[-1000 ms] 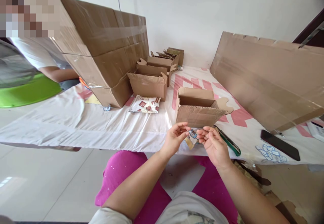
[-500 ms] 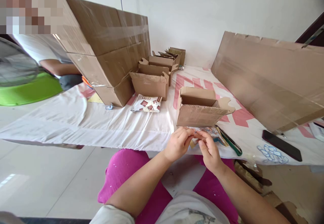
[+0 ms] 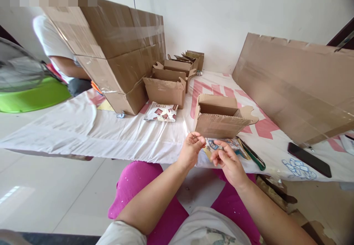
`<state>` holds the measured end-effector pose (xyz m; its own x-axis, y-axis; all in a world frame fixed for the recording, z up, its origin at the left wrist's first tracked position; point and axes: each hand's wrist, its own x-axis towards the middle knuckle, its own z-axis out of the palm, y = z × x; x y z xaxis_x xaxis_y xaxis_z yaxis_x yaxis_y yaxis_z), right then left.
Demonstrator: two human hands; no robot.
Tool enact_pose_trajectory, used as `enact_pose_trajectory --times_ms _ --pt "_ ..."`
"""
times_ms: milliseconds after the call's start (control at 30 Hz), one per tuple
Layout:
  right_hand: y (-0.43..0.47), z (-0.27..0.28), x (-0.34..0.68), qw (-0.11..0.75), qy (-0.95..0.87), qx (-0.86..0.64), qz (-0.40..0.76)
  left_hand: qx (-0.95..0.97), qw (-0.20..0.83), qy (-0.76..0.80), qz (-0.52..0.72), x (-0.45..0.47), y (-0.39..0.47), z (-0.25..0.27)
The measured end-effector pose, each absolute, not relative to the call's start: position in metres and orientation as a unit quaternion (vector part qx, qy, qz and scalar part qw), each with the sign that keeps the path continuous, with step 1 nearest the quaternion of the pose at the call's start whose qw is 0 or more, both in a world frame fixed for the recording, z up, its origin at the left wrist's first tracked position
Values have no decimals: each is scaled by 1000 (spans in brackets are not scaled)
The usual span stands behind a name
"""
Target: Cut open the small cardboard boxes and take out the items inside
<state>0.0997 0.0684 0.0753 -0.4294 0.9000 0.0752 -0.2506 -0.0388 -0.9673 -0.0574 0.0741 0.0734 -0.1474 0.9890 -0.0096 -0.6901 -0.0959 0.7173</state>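
Observation:
My left hand (image 3: 190,151) is at the table's front edge, thumb and fingertips pressed together. Anything between them is too small to make out. Opposite it, my right hand (image 3: 228,162) has its index finger stretched out, apart from the thumb, with the other fingers loosely curled; nothing shows in it. Beneath and behind the hands lies a colourful printed packet (image 3: 214,145), partly covered by my right hand. An open-topped cardboard box (image 3: 221,125) stands just beyond it. Beside the packet lies a green-handled tool (image 3: 257,160), its kind unclear.
A printed pouch (image 3: 161,112) lies left, before several open cardboard boxes (image 3: 166,92). Stacked taped cartons (image 3: 118,57) form a wall, with a person's arm (image 3: 65,66) behind. At right are a phone (image 3: 309,159) and large cardboard sheet (image 3: 293,82) on the cloth-covered table (image 3: 132,141).
My hands, whose fingertips met before, have drawn apart. The left went slightly up and left; my right index finger has lifted away from its thumb. More of the packet shows between them.

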Motion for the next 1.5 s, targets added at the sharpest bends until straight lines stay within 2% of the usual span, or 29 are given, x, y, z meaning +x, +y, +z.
enact_pose_trajectory --times_ms 200,567,867,1067,1167,1300,1500 --pt "65 76 96 395 -510 -262 718 229 634 308 671 -59 71 80" --pt "65 70 93 399 -523 -298 692 210 647 308 665 -60 71 79" --pt "61 71 87 375 -611 -345 606 276 549 353 706 -54 71 75" --pt "53 70 85 352 -692 -348 526 274 538 359 711 -55 71 76" --pt "53 74 88 418 -690 -361 467 237 586 325 703 -58 72 78" --pt "64 81 94 487 -730 -383 287 209 680 289 641 -60 70 80" --pt "72 88 96 449 -793 -381 157 255 687 285 618 -52 64 78"
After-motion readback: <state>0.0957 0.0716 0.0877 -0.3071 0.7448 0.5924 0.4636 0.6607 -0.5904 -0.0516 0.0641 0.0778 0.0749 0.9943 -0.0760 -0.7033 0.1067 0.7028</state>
